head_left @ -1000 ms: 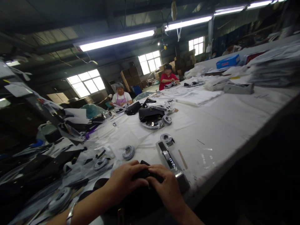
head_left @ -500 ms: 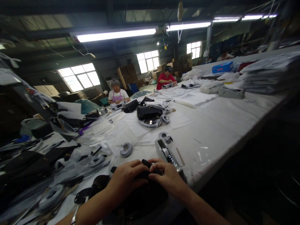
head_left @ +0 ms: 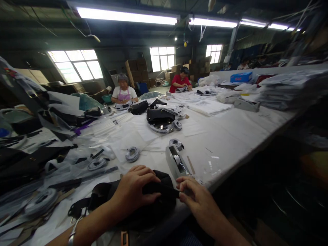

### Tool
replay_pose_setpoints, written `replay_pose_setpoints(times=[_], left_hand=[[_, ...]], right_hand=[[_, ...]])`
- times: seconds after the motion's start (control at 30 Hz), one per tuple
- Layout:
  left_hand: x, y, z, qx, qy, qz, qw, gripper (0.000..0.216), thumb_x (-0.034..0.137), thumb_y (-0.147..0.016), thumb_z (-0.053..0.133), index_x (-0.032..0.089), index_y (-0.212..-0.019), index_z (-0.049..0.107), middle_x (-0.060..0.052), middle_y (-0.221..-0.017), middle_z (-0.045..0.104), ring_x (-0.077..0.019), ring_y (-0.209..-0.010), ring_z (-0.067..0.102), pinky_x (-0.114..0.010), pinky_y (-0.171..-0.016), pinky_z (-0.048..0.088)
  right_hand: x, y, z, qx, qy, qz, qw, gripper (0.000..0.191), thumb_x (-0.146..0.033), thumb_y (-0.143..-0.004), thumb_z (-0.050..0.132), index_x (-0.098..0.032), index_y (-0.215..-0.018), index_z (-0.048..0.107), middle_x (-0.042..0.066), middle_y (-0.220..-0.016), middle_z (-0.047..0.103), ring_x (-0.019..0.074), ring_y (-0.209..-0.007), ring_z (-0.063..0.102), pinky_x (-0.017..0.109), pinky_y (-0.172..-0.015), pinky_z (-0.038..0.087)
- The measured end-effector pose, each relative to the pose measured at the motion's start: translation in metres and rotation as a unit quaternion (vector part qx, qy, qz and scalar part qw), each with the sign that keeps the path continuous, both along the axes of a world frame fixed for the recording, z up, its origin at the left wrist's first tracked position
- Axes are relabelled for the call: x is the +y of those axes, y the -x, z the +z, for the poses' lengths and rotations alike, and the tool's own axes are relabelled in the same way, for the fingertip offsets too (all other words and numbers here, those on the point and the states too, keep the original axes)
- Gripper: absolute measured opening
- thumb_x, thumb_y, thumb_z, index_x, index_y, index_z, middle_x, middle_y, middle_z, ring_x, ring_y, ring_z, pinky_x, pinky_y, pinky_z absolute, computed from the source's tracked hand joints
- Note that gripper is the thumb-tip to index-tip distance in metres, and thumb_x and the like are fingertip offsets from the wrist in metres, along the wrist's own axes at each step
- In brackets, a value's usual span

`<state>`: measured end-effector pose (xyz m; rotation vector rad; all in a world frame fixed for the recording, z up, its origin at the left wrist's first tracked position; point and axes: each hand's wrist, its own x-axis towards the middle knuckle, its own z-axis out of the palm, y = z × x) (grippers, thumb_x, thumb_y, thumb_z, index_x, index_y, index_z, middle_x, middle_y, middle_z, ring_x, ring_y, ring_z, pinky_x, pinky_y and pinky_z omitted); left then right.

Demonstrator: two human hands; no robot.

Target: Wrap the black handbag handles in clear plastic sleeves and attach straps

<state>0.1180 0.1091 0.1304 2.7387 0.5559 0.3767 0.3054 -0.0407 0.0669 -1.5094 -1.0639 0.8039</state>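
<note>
A black bag (head_left: pixel 164 201) lies at the table's near edge, partly hidden by my hands. My left hand (head_left: pixel 139 186) is closed on the bag, its thumb and fingers gripping the dark material. A narrow black strap (head_left: pixel 167 189) runs from there to my right hand (head_left: pixel 193 193), which pinches its end between thumb and fingers. Just beyond the right hand stands a grey tape dispenser (head_left: pixel 174 160). A black strap with a metal buckle (head_left: pixel 78 210) lies beneath my left forearm. A copper-coloured metal fitting (head_left: pixel 124 238) shows at the bottom.
Wrapped coils (head_left: pixel 132 154) lie on the white table (head_left: pixel 230 136), with a wrapped black handbag (head_left: pixel 160 116) farther back. Dark bags and plastic film (head_left: pixel 64 171) crowd the left. Two people (head_left: pixel 124 92) work across the table. A blue box (head_left: pixel 241 77) stands at the back right.
My hands, close together before, have moved apart. The right hand has drawn the strap end out to the right. The head view has tilted downward and levelled slightly.
</note>
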Motion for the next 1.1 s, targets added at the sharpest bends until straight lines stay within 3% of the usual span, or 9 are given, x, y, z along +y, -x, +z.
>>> replay_pose_setpoints(times=[0.13, 0.23, 0.33, 0.57, 0.9, 1.1], left_hand=[[0.003, 0.004, -0.004, -0.01, 0.035, -0.005, 0.999, 0.021, 0.029, -0.072, 0.077, 0.028, -0.093, 0.072, 0.0, -0.093, 0.071, -0.0205, -0.09, 0.063, -0.032, -0.083, 0.046], [0.008, 0.006, -0.009, -0.005, 0.078, 0.007, 0.997, 0.022, 0.026, -0.073, 0.075, 0.028, -0.095, 0.072, 0.0, -0.096, 0.07, -0.0195, -0.09, 0.064, -0.029, -0.081, 0.047], [0.013, 0.008, -0.014, 0.003, 0.101, 0.016, 0.995, 0.022, 0.027, -0.074, 0.074, 0.028, -0.096, 0.072, 0.0, -0.098, 0.069, -0.0195, -0.091, 0.064, -0.028, -0.08, 0.048], [0.017, 0.011, -0.017, 0.012, 0.092, 0.025, 0.995, 0.021, 0.032, -0.075, 0.075, 0.029, -0.095, 0.071, 0.0, -0.098, 0.069, -0.0205, -0.091, 0.064, -0.029, -0.08, 0.048], [0.015, 0.009, -0.016, 0.002, 0.099, 0.016, 0.995, 0.02, 0.028, -0.076, 0.073, 0.026, -0.095, 0.071, -0.002, -0.098, 0.069, -0.0209, -0.091, 0.064, -0.031, -0.081, 0.049], [0.016, 0.009, -0.016, -0.006, 0.114, 0.02, 0.993, 0.021, 0.024, -0.074, 0.074, 0.026, -0.095, 0.071, -0.001, -0.095, 0.068, -0.0205, -0.09, 0.065, -0.031, -0.08, 0.049]], right_hand=[[-0.023, -0.01, -0.001, 0.198, 0.09, 0.038, 0.975, 0.015, -0.032, -0.078, 0.068, -0.019, -0.079, 0.06, 0.007, -0.111, 0.066, 0.0211, -0.083, 0.069, 0.033, -0.073, 0.055], [-0.029, -0.008, 0.002, 0.389, 0.105, 0.066, 0.913, 0.022, -0.031, -0.079, 0.074, -0.018, -0.087, 0.058, 0.005, -0.095, 0.07, 0.0198, -0.088, 0.07, 0.028, -0.073, 0.055], [-0.029, -0.003, 0.001, 0.484, 0.086, 0.084, 0.867, 0.026, -0.025, -0.079, 0.075, -0.017, -0.091, 0.054, 0.006, -0.089, 0.072, 0.018, -0.087, 0.071, 0.025, -0.073, 0.055], [-0.022, 0.0, -0.01, 0.498, 0.067, 0.08, 0.861, 0.021, -0.023, -0.083, 0.073, -0.014, -0.09, 0.055, 0.008, -0.09, 0.073, 0.0166, -0.086, 0.072, 0.022, -0.069, 0.056], [-0.022, 0.003, -0.004, 0.469, 0.074, 0.038, 0.879, 0.028, -0.027, -0.078, 0.078, -0.014, -0.088, 0.056, 0.009, -0.085, 0.074, 0.0182, -0.082, 0.072, 0.021, -0.062, 0.056], [-0.018, 0.002, -0.017, 0.511, 0.079, 0.03, 0.855, 0.025, -0.023, -0.08, 0.076, -0.014, -0.092, 0.057, 0.007, -0.083, 0.074, 0.0166, -0.078, 0.072, 0.021, -0.063, 0.055]])
